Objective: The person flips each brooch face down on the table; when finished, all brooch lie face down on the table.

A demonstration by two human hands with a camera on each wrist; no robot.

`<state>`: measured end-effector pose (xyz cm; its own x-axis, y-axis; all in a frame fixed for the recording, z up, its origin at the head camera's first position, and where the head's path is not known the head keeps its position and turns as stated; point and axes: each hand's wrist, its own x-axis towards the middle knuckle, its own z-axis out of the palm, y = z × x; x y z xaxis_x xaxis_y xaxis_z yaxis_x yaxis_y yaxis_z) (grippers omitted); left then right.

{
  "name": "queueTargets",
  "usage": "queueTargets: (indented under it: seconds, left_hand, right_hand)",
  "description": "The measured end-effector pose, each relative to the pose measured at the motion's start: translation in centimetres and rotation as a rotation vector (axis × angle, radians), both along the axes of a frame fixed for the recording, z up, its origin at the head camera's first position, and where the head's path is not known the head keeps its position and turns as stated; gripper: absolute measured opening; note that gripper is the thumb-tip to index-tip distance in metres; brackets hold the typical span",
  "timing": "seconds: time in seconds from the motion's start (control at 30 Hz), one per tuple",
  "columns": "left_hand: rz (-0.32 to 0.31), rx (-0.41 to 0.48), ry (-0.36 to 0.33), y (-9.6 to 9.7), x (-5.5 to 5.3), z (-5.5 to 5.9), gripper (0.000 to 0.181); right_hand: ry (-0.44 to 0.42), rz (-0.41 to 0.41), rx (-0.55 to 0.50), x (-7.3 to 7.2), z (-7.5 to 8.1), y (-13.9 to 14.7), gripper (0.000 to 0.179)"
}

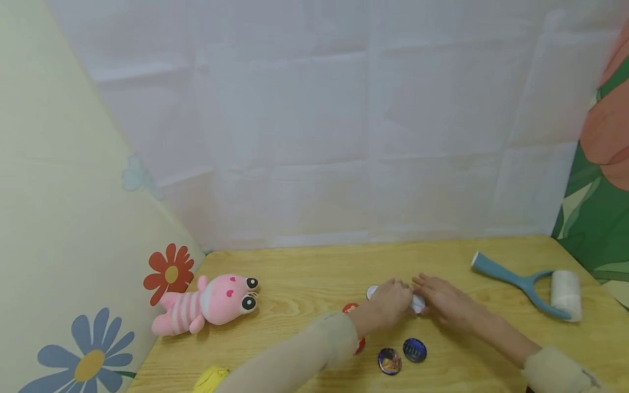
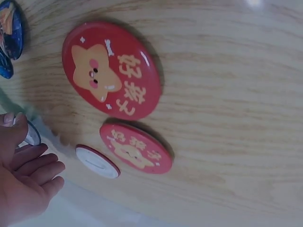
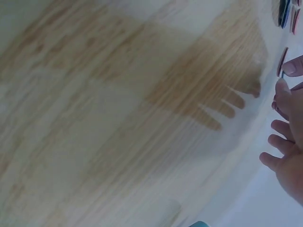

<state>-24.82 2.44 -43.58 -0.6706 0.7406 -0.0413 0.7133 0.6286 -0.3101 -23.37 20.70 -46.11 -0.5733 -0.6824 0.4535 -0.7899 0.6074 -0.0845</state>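
Both hands meet over the table at a round button badge (image 1: 418, 304), its whitish back showing. My left hand (image 1: 392, 303) pinches it from the left, and part of its rim shows by the thumb in the left wrist view. From the right, my right hand (image 1: 446, 299) pinches its edge between thumb and forefinger, the other fingers spread. Two red star badges, the larger (image 2: 111, 71) and the smaller (image 2: 136, 148), lie face up by the left hand. Beside them is a white-backed badge (image 2: 97, 161). A dark picture badge (image 1: 390, 361) and a blue badge (image 1: 415, 350) lie nearer me.
On the left of the table lies a pink striped plush toy (image 1: 208, 305). A yellow object (image 1: 211, 379) is partly hidden by the left sleeve. At the right lies a blue-handled roller (image 1: 528, 286) with a white head. A white sheet (image 1: 314, 136) hangs behind the wooden table (image 1: 304, 273).
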Motion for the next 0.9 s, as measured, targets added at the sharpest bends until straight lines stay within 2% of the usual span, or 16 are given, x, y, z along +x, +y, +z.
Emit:
queueTargets:
  seconds: [0.17, 0.33, 0.57, 0.73, 0.9]
  left_hand:
    - [-0.020, -0.045, -0.001, -0.1, 0.2, -0.6, 0.016]
    - [-0.019, -0.021, -0.014, -0.1, 0.2, -0.9, 0.020]
    - [-0.028, 0.001, -0.015, 0.0, 0.1, -0.9, 0.027]
    - [-0.043, 0.026, -0.028, -0.4, 0.2, -0.9, 0.029]
    - [-0.045, 0.120, 0.028, -2.3, 0.9, -0.6, 0.037]
  right_hand:
    - [-0.065, -0.003, 0.008, 0.1, -0.3, -0.1, 0.047]
    - [-0.165, -0.037, 0.012, 0.1, -0.5, -0.1, 0.042]
    - [-0.230, -0.043, 0.015, -0.1, -0.5, 0.2, 0.043]
    - [-0.284, -0.037, 0.014, -0.1, -0.5, 0.4, 0.040]
    - [-0.308, -0.065, 0.018, 0.3, -0.2, 0.0, 0.044]
